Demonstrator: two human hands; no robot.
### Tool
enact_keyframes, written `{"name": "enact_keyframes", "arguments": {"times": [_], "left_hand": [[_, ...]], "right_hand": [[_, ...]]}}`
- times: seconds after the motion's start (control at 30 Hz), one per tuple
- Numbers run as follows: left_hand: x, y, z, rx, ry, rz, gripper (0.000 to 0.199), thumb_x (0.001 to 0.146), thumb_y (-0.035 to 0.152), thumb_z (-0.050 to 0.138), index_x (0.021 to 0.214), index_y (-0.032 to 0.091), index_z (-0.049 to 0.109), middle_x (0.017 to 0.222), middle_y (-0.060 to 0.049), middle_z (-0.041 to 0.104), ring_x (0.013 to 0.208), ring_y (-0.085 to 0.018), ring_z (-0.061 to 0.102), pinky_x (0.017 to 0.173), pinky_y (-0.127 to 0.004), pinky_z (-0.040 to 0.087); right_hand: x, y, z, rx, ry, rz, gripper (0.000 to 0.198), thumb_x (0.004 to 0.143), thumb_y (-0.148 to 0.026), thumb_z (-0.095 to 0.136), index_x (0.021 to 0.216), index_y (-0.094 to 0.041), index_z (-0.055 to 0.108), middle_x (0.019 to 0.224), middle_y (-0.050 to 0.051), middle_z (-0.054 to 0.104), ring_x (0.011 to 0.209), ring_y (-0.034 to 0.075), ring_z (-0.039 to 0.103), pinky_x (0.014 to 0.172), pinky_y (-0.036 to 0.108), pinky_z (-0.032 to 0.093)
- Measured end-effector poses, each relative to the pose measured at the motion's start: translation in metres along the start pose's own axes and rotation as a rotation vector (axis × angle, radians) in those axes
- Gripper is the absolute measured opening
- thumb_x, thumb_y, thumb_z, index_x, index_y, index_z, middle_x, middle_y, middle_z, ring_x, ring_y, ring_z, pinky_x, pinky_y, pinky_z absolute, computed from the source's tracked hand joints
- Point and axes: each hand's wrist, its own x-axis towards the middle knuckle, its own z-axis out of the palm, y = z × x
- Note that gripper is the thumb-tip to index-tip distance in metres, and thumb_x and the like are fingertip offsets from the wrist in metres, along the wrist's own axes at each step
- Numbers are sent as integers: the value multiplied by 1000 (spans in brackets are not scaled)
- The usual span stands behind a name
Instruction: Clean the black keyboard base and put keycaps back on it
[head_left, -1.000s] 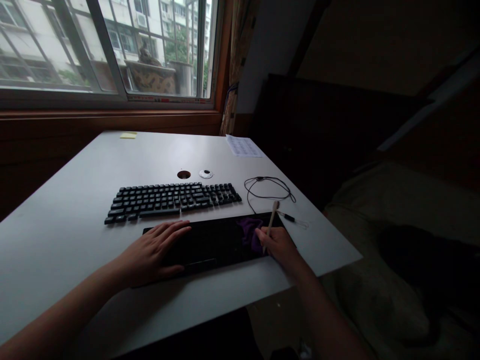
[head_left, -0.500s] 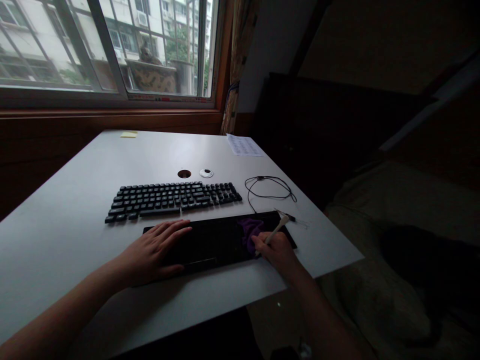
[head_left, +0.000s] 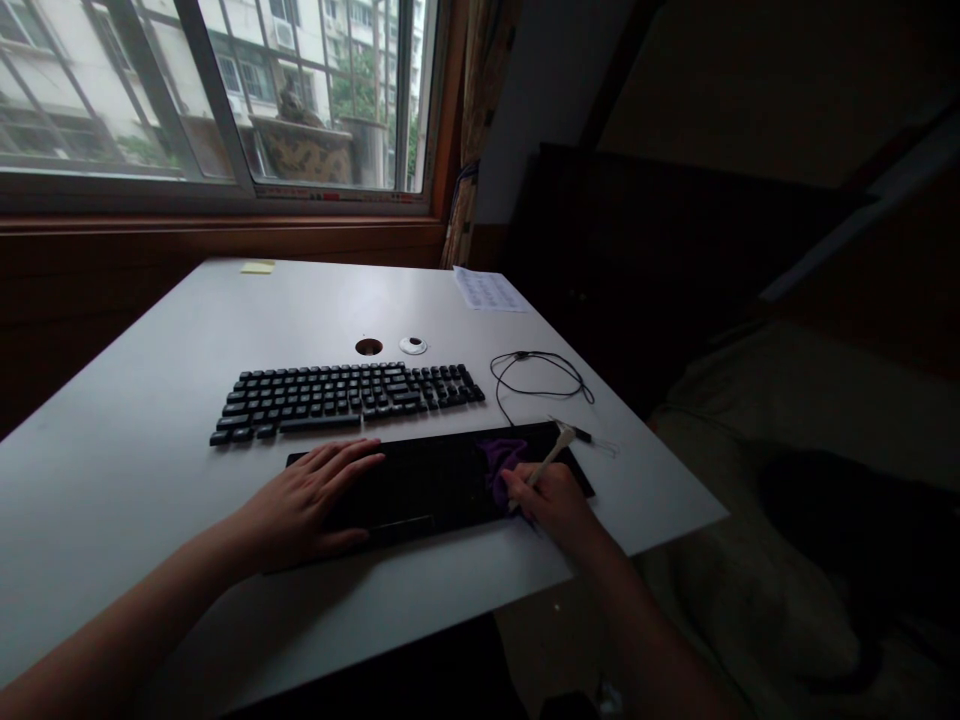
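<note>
We have our left hand point(head_left: 311, 500) laid open over the left end of a black keyboard base point(head_left: 431, 475), palm down, the fingers stretched out and lightly parted, the thumb set away from them along the near edge. Our right hand point(head_left: 555, 500) is curled closed at the other end, pinching a pale stick point(head_left: 551, 456) between thumb and fingers; the stick leans, its wider end up and to the right. A crumpled purple cloth point(head_left: 501, 455) lies on the base just beside our right fingertips, and we cannot tell whether they grip it too, or whether the stick's lower end touches the base. The base lies near the front of the white table point(head_left: 187, 340), with rows of black keycaps point(head_left: 337, 395) just behind it and a looped black cable point(head_left: 559, 356) behind its right end.
</note>
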Motion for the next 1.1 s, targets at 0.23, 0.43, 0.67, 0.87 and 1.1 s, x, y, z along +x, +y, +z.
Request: {"name": "enact_keyframes", "arguments": {"times": [0.23,0.43,0.67,0.87,1.1], "left_hand": [[-1,-2,3,21,-1,5,82,95,58,65,162,27,29,166,-11,36,143,-37,44,116,-55,42],[-1,-3,3,25,6,5,84,94,58,66,162,26,29,166,-11,37,143,-37,44,117,-55,42],[-1,-2,3,10,4,-1,82,94,58,66,162,28,30,166,-10,37,143,-37,44,116,-55,43],[-1,-3,3,6,10,4,82,94,57,67,162,28,31,165,-10,38,143,-37,45,116,-55,43],[0,-1,2,34,-15,-4,82,94,57,66,161,27,30,167,-10,35,144,-36,43,116,-55,43]], "right_hand": [[11,-20,30,24,-89,-155,49,102,-48,48,62,-22,58,56,0,59,53,13,55,58,25,41],[1,-9,15,12,-12,-53,50,102,-47,48,59,-22,54,51,-2,56,47,12,53,53,24,39],[-20,23,-22,-59,122,109,49,101,-49,50,60,-23,53,50,-2,56,48,14,54,52,25,39],[-27,50,-47,-106,185,171,50,100,-57,49,65,-22,59,52,-2,55,50,16,55,52,27,39],[-29,70,-65,-155,263,206,53,99,-59,49,64,-21,62,50,-2,57,49,17,58,55,28,41]]}}
